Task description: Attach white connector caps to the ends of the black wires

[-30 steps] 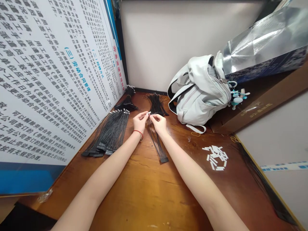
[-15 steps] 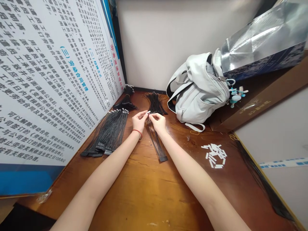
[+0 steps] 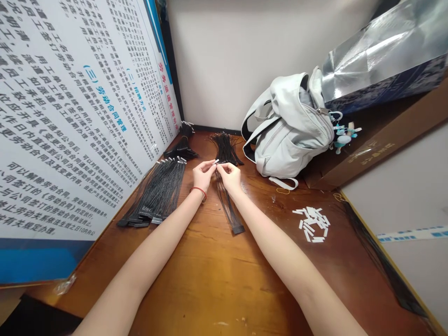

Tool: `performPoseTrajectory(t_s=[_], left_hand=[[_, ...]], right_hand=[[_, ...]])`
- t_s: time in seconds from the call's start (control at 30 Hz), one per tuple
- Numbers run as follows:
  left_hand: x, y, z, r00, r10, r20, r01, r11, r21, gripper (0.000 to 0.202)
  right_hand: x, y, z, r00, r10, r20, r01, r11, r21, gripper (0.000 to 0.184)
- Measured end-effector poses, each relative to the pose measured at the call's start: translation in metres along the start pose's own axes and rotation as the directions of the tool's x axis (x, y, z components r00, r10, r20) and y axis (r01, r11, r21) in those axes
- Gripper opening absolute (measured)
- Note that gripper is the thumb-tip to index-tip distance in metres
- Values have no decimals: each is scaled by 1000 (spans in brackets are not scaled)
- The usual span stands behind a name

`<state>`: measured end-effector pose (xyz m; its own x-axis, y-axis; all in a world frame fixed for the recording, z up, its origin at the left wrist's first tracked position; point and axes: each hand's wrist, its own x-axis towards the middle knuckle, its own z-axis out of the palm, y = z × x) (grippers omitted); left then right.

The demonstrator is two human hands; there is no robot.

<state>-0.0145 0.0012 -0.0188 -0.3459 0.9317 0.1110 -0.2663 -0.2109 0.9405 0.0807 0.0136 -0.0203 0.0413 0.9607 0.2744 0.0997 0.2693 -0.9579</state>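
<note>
My left hand pinches a small white connector between thumb and fingertips. Close against it, my right hand is closed on the upper ends of the thin black wires. These belong to a wire harness that fans down toward me and ends in a wide black connector lying on the table. The fingertips of both hands nearly meet, and the exact contact between wire ends and white connector is too small to make out. Left of my hands lies a pile of wire harnesses with white connectors on their far ends.
Loose white connectors lie in a heap on the right of the table. Black wire bundles rest at the back, another at the back left. A pale backpack stands by a cardboard box. A printed board leans left.
Both hands stay in nearly the same place, fingertips together at the white connector, which appears slightly more upright. The view has shifted a little.
</note>
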Motion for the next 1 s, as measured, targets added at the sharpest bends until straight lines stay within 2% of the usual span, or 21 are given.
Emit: performPoseTrajectory(t_s=[0.73,0.83,1.0], left_hand=[[1,1,0,997,-14,69,11,999,37,20],[2,0,-1,998,-2,61,1,1000,22,21],[3,-2,-2,1000,-15,9,15,1000,-18,24]], right_hand=[[2,7,-1,1000,-2,-14,3,1000,31,14],[-1,1,-1,1000,-4,0,4,999,-34,15],[-9,-19,-4,999,-35,32,42,963,-267,11]])
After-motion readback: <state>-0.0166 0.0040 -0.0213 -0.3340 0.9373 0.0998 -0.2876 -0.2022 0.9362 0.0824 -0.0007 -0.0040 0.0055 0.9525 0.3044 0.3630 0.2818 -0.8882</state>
